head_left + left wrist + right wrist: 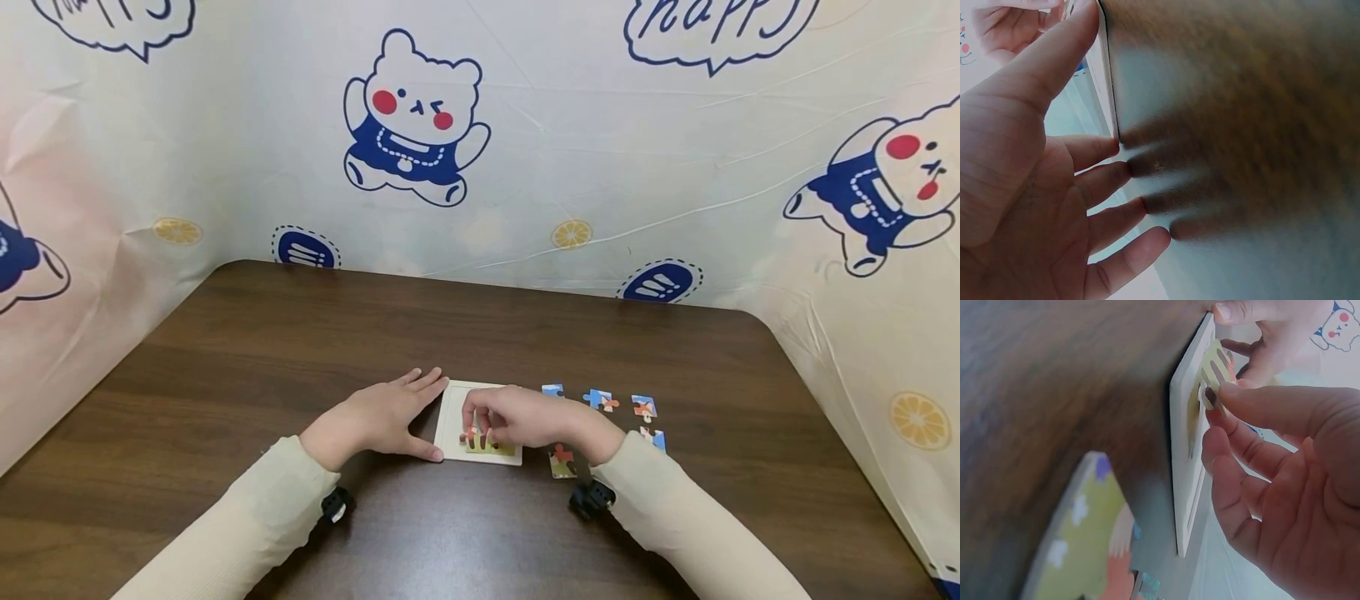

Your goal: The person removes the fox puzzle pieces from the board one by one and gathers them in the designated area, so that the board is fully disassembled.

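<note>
A white puzzle board (453, 412) lies on the table between the two hands. Along its left side, my left hand (382, 414) spreads its straight fingers, the thumb touching the near left corner. In the left wrist view, several fingertips (1159, 240) rest at the tabletop. Over the board, my right hand (525, 414) pinches a jigsaw piece (1216, 367) between thumb and fingers. That piece is green with brown stripes and tilts above the board. Another green piece (501, 452) lies within the board's lower right part, partly covered by the hand in the right wrist view.
Right of the board lie several loose jigsaw pieces, among them a blue and orange one (600, 399), one at the right (643, 407), and a green and orange one (562, 463) near the right wrist. A patterned cloth (525, 167) hangs behind the brown table (375, 317).
</note>
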Action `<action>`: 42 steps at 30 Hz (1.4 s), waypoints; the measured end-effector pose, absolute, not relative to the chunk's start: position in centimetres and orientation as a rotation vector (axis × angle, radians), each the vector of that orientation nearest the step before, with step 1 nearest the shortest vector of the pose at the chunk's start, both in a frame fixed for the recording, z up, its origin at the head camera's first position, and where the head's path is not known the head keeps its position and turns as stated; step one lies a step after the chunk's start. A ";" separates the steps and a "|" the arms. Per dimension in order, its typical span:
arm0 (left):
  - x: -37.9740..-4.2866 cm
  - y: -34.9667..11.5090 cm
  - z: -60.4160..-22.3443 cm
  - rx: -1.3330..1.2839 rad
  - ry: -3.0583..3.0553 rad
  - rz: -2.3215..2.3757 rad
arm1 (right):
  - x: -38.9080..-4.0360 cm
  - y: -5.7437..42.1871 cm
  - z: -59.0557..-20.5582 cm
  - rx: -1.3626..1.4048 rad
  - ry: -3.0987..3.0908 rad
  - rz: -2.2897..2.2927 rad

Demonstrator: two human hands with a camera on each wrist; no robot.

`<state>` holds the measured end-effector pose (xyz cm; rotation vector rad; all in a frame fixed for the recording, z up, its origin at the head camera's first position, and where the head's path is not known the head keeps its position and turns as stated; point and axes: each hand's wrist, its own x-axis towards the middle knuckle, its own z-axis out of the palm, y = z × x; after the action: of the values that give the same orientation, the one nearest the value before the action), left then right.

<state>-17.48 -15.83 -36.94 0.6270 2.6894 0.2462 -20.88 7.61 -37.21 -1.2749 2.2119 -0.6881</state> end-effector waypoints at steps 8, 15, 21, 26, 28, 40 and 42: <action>-17.5 -15.8 -37.0 0.631 2.694 0.244 | -20.8 7.6 -37.0 -1.243 2.181 -0.734; -17.4 -15.9 -36.8 0.624 2.693 0.245 | -20.8 7.7 -36.7 -1.226 2.187 -0.761; -17.4 -15.8 -36.7 0.628 2.697 0.245 | -20.7 8.0 -36.5 -1.229 2.188 -0.763; -17.3 -15.8 -36.8 0.643 2.698 0.254 | -20.5 8.8 -36.5 -1.211 2.193 -0.769; -17.3 -15.8 -36.9 0.646 2.697 0.256 | -20.4 9.1 -36.6 -1.218 2.197 -0.771; -17.6 -16.0 -37.3 0.658 2.692 0.247 | -20.3 11.4 -37.1 -1.199 2.222 -0.800; -17.6 -16.0 -37.2 0.662 2.691 0.247 | -20.3 11.8 -37.2 -1.193 2.215 -0.811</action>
<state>-17.58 -15.99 -37.22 0.6617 2.6905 0.2470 -20.28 11.82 -37.18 -1.1932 2.2155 -0.8112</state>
